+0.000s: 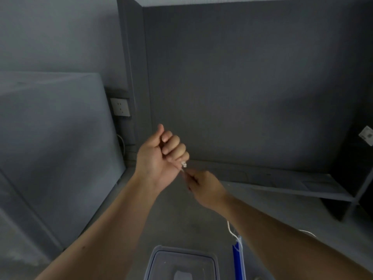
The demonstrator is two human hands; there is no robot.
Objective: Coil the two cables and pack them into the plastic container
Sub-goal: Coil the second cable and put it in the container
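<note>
Roughly, walls [252, 87]: 2 dark grey ones, meeting at a corner top-centre and filling most of the view.
Grey panel [50, 148]: 1, standing along the L side, its lower edge meeting the surface.
Grey surface [181, 223]: 1, lying bare btwn panel and shelf; this is the open room, running under both forearms.
Low shelf [292, 182]: 1, sitting along the back wall on the R, well apart from the hands.
Plastic container [181, 252]: 1, clear w/ a blue line round the rim, sitting bottom-centre, being cut off by the frame edge.
Blue piece [238, 259]: 1, standing just R of the container; can't tell what it is.
Left hand [159, 158]: raised, fingers curling into a tight fist round the cable end.
Right hand [203, 186]: just beside the L, fingertips pinching the cable below the plug.
Socket [120, 107]: 1, on the L wall.
White cable [230, 229]: 2 bits showing by the R forearm; can't tell if 1 cable or 2.
Plug [183, 164]: 1, poking out under the L little finger.
</note>
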